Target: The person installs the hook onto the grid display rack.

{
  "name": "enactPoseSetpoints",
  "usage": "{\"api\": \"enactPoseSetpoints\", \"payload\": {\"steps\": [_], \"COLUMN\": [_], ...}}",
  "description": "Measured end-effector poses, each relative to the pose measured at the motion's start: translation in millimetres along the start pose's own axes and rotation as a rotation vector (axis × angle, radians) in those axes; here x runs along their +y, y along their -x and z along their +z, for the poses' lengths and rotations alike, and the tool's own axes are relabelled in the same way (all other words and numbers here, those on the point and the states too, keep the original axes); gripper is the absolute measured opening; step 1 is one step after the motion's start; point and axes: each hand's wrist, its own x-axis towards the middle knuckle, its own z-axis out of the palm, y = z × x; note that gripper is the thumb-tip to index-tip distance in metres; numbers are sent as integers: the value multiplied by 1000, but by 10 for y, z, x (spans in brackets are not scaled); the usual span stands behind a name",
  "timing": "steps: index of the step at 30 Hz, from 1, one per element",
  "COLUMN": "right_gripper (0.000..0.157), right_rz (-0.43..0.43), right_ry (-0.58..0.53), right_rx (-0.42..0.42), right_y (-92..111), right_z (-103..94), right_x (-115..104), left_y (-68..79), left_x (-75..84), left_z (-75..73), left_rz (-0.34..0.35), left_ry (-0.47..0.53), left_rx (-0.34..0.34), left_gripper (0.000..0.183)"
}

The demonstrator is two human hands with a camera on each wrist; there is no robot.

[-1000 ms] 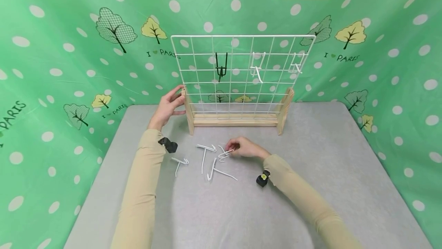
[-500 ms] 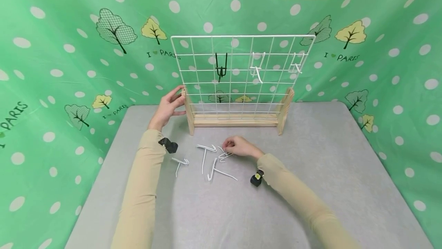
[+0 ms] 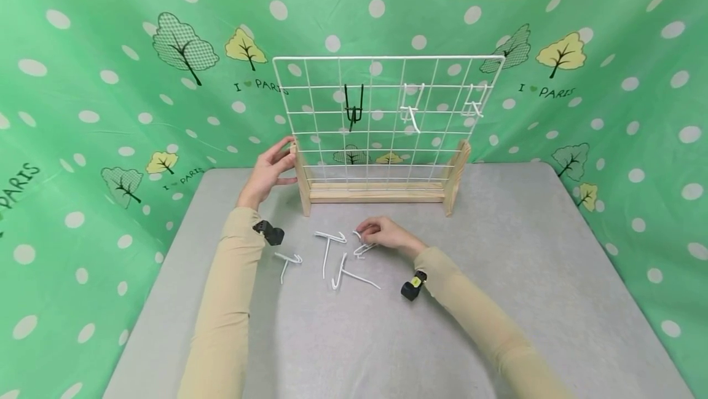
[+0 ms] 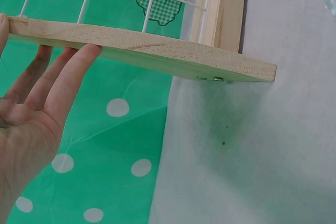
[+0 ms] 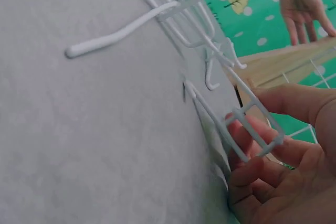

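In the head view my left hand (image 3: 267, 176) rests against the left upright (image 3: 302, 179) of a wooden stand that holds a white wire grid panel (image 3: 387, 133). Its fingers (image 4: 73, 77) lie fairly straight on the upright's outer face in the left wrist view. My right hand (image 3: 384, 234) pinches a white wire hook (image 5: 252, 124) by its frame, between thumb and fingers, low over the table. Just left of it lie more white hooks: one long-pronged (image 3: 327, 248), one turned sideways (image 3: 344, 271) and a shorter one (image 3: 289, 259).
On the grid hang a black hook (image 3: 354, 110), a white hook (image 3: 410, 109) at centre right and another white hook (image 3: 473, 104) near the right edge. The stand's right upright (image 3: 458, 177) stands on the grey table (image 3: 498, 251). A green patterned cloth (image 3: 138, 67) surrounds it.
My right hand has moved slightly left over the hook and its grip has shifted. The hook has turned and moved a little at the fingertips. My left hand has stayed at the upright.
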Motion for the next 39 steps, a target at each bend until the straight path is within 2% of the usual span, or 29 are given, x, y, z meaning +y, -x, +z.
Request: {"api": "enactPoseSetpoints", "payload": {"steps": [5, 13, 16, 24, 29, 35, 39], "right_gripper": [30, 23, 21, 18, 13, 11, 13], "right_rz": [10, 43, 24, -66, -121, -268, -285], "right_ry": [-75, -35, -46, -96, -84, -10, -20], "right_rx": [37, 15, 8, -7, 62, 171, 227], "right_y": [12, 41, 53, 117, 148, 272, 312], "right_z": [-8, -9, -8, -17, -23, -21, -19], "right_x": [46, 72, 89, 110, 83, -178, -299], "left_y": [7, -10, 19, 22, 23, 30, 30], "left_x": [10, -17, 24, 15, 15, 14, 19], "left_z": [0, -4, 11, 8, 3, 2, 10], "left_rz": [2, 5, 7, 6, 4, -7, -10], "left_ry": [-10, -5, -9, -4, -7, -11, -5], "left_rx": [-3, -2, -6, -7, -9, -7, -5], "left_gripper": [53, 53, 53, 53, 53, 54, 54]}}
